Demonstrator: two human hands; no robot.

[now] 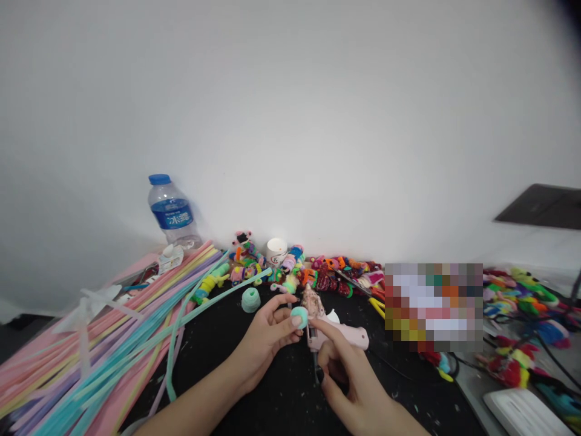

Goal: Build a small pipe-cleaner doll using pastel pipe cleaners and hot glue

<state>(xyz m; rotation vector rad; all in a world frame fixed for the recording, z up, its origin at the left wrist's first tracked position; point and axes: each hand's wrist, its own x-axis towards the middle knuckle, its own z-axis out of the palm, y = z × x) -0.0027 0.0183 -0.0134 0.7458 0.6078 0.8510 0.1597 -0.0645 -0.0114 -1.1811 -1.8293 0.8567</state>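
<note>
My left hand (272, 327) pinches a small mint-green coil (299, 317), which looks like wound pipe cleaner, between thumb and fingers. My right hand (351, 372) is close on the right, its index finger stretched toward the coil's edge and the other fingers loosely curled, with nothing visible in them. Whether that fingertip touches the coil, I cannot tell. Just behind both hands lies a pale pink glue gun (345, 334) with a stained nozzle, partly covered by my right hand. A second mint-green coil (250, 300) sits on the black mat (218, 339), left of my left hand.
Long pastel pipe cleaners (136, 339) are heaped on the left, near a water bottle (175, 212). Along the wall are colourful fuzzy figures (333, 278) and a paper cup (276, 251). Yellow-handled pliers or scissors (376, 307) lie right of the glue gun, beside a blurred-out patch.
</note>
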